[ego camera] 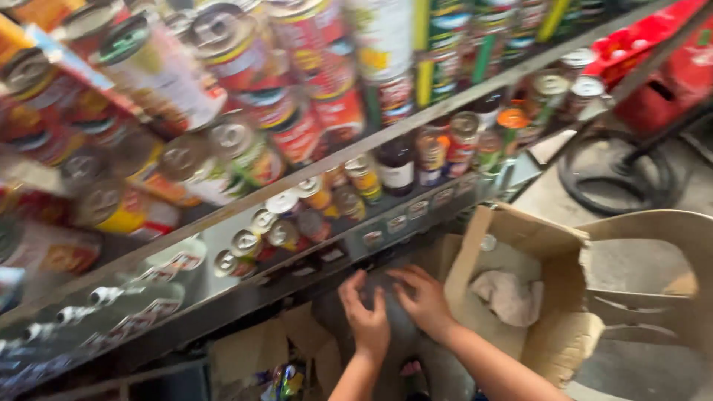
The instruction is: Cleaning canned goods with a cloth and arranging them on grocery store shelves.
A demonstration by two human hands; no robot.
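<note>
Pressing: both hands flat on a dark grey rounded thing below the lowest shelf, low centre of view.
Left hand: fingers spread and laid open on the grey thing's left side, not closed around anything; forearm comes up from the bottom edge.
Right hand: fingers splayed open on the grey thing's top right, palm down, nothing clasped; just beside the left hand, thumbs near each other.
Grey thing: sits between the shelf front and the cardboard box; kind unclear, frame is motion-blurred.
Cardboard box: open, torn flaps, just right of the right hand; a crumpled pale cloth lies inside.
Shelf rack: metal, slants across the view from lower left to upper right.
Upper shelf: packed with large tins, red, white and green labels, tops facing camera.
Lower shelf: small cans with pull tabs at left, dark jars and bottles at centre right.
Plastic chair: beige, right edge, touching the box.
Red container: top right, behind the rack.
Black hose coil: on the floor below the red container.
</note>
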